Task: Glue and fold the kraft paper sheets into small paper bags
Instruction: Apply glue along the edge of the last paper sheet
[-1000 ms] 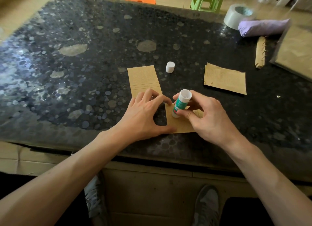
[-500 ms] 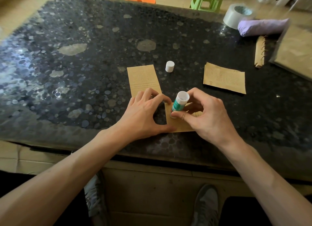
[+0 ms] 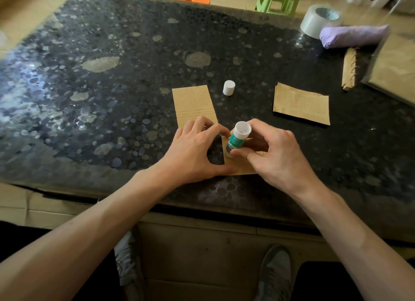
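Pins a kraft paper sheet (image 3: 240, 168) at the near edge of the bench (image 3: 112, 103) with the left grip (image 3: 190, 152), fingers spread and pressing. Clamps a green-and-white glue stick (image 3: 237, 139) in the right grip (image 3: 276, 157), tilted, lower end on that sheet, which is mostly hidden under both. Just beyond, a printed kraft strip (image 3: 193, 103) and an upright white cap (image 3: 229, 87). Right, another kraft piece (image 3: 302, 104); far right, a tape roll (image 3: 314, 22).

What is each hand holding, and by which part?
Right hand pinches the glue stick by its barrel, thumb near the lower end. Left hand holds nothing; it presses the kraft sheet down.
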`<state>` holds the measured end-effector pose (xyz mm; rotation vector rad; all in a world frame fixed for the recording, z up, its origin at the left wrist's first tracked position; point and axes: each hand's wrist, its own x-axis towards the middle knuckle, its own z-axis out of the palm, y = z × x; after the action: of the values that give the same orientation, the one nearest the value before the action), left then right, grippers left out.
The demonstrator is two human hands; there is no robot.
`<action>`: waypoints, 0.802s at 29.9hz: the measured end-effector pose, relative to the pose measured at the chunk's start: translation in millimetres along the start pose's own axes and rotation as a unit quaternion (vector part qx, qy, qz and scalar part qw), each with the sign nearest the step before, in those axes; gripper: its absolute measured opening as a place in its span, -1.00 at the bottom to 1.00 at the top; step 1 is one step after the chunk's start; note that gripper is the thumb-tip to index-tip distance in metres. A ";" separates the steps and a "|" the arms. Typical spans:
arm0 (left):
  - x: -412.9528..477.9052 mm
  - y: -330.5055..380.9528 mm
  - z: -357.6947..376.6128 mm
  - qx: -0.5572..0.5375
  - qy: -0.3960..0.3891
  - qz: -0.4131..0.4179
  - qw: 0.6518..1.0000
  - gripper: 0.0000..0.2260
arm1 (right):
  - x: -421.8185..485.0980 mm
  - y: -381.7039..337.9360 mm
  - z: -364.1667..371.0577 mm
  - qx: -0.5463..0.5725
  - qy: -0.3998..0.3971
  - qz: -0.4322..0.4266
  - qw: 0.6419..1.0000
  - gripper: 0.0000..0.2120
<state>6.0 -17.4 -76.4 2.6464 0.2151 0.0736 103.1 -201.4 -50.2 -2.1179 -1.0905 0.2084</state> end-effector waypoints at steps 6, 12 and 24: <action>0.7 0.2 -1.1 0.000 -0.002 0.001 1.000 -0.28 | -0.1 -0.4 5.4 -0.011 0.016 -0.002 1.000 -0.71; 1.0 0.0 0.1 0.004 0.002 0.000 1.000 -0.24 | 3.4 -0.3 9.7 -0.015 0.021 -0.003 1.000 -0.71; -0.1 -0.7 0.4 0.005 0.009 0.006 1.000 -0.23 | 9.2 -0.5 16.8 -0.034 0.064 0.004 0.997 -0.69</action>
<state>5.9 -17.0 -77.1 2.6575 0.2045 0.1001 101.1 -185.3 -60.3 -2.1643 -1.0259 0.0388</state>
